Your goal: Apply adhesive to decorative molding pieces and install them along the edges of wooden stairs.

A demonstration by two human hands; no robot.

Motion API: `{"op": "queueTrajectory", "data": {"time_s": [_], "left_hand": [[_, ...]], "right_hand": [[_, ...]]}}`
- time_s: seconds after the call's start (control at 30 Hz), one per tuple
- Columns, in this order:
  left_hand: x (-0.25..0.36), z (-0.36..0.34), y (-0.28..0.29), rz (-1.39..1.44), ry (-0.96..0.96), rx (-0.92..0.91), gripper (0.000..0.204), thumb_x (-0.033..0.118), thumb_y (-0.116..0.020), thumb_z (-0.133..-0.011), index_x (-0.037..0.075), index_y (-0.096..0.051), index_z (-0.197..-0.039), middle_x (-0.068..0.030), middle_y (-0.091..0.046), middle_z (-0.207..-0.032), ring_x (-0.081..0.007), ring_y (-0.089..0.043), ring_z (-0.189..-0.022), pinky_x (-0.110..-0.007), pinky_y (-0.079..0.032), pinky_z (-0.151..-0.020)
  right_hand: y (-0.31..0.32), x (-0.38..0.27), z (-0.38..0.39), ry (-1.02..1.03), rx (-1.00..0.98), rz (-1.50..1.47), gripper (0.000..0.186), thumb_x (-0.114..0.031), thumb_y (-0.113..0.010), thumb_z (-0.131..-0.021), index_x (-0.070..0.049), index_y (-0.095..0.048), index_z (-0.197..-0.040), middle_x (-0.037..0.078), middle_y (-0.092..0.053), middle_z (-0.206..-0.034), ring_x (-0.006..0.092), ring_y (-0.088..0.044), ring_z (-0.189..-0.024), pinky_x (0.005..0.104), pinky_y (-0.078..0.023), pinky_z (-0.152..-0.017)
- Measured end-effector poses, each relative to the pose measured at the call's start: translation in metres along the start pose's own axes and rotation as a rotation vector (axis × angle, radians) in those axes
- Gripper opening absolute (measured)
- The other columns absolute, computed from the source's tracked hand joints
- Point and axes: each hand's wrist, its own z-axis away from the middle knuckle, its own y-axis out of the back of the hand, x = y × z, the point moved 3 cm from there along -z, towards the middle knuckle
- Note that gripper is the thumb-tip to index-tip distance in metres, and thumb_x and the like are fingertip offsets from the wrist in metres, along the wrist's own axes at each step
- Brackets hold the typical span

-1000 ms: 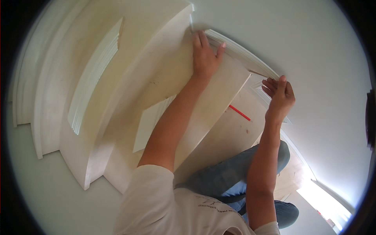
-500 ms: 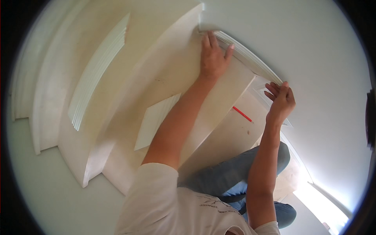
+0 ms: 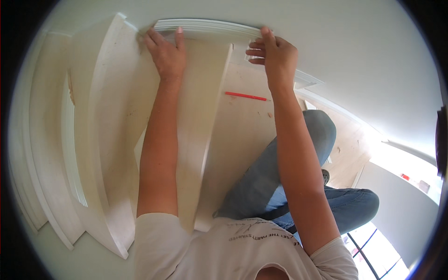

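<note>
A white ridged trim strip (image 3: 210, 25) spans the top of the stair step (image 3: 212, 93), along the wall. My left hand (image 3: 165, 56) holds its left end, fingertips at the lower edge and thumb raised against it. My right hand (image 3: 277, 53) pinches the right end between thumb and forefinger, with the other fingers spread below. A red pencil (image 3: 245, 96) lies on the lower tread, left of my right forearm. A white offcut (image 3: 140, 142) is partly hidden behind my left forearm.
More winder steps (image 3: 56, 130) climb at the left, with another white strip (image 3: 72, 158) on one. My jean-clad legs (image 3: 252, 182) are folded on the treads at lower right. The pale wall (image 3: 364, 56) curves along the top and right. A bright gap and window show at lower right.
The view has turned, so the steps, trim and both hands appear farther left and higher. Both hands stay at the trim's ends.
</note>
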Motion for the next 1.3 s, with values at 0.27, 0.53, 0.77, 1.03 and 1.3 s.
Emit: {"op": "queueTrajectory", "data": {"time_s": [0.27, 0.53, 0.77, 1.03, 1.3], "left_hand": [[0.005, -0.005, 0.001, -0.009, 0.052, -0.089, 0.086, 0.046, -0.062, -0.095, -0.016, -0.026, -0.141, -0.0332, -0.033, -0.141, -0.0472, -0.041, -0.127, -0.049, -0.041, -0.107], [-0.004, -0.007, -0.003, -0.009, 0.075, -0.121, 0.102, 0.053, -0.066, -0.09, -0.018, -0.018, -0.146, -0.0341, -0.026, -0.146, -0.0471, -0.033, -0.137, -0.047, -0.037, -0.113], [-0.006, -0.004, -0.001, -0.065, 0.124, -0.139, 0.105, 0.055, -0.067, -0.089, -0.017, -0.016, -0.147, -0.0371, -0.019, -0.152, -0.0483, -0.024, -0.143, -0.05, -0.03, -0.117], [-0.015, -0.006, 0.0, -0.042, 0.088, -0.14, 0.105, 0.056, -0.066, -0.09, -0.017, -0.016, -0.147, -0.0379, -0.017, -0.153, -0.0489, -0.019, -0.145, -0.052, -0.026, -0.118], [-0.009, -0.006, -0.004, 0.079, 0.115, -0.193, 0.118, 0.064, -0.067, -0.085, -0.019, -0.012, -0.147, -0.0387, -0.012, -0.155, -0.0485, -0.011, -0.148, -0.052, -0.023, -0.12]], "right_hand": [[0.0, 0.002, -0.01, 0.053, 0.079, 0.148, 0.042, -0.036, -0.065, -0.094, 0.002, -0.068, -0.078, 0.008, -0.068, -0.069, 0.0166, -0.066, -0.06, 0.0319, -0.052, -0.058], [0.001, 0.014, -0.017, 0.469, 0.197, 0.548, 0.049, -0.045, -0.071, -0.088, -0.002, -0.06, -0.067, 0.013, -0.058, -0.056, 0.0319, -0.053, -0.05, 0.0398, -0.044, -0.051], [-0.004, 0.025, -0.015, 0.505, 0.298, 0.575, 0.048, -0.045, -0.074, -0.085, -0.004, -0.059, -0.067, 0.014, -0.057, -0.055, 0.0337, -0.051, -0.049, 0.0399, -0.042, -0.047], [-0.007, 0.026, -0.014, 0.54, 0.302, 0.627, 0.043, -0.036, -0.075, -0.087, -0.002, -0.061, -0.066, 0.01, -0.062, -0.058, 0.0273, -0.055, -0.049, 0.0367, -0.046, -0.05], [-0.006, 0.028, -0.024, 0.52, 0.256, 0.697, 0.039, -0.037, -0.07, -0.092, -0.003, -0.063, -0.075, 0.016, -0.067, -0.065, 0.0241, -0.066, -0.053, 0.04, -0.05, -0.049]]}}
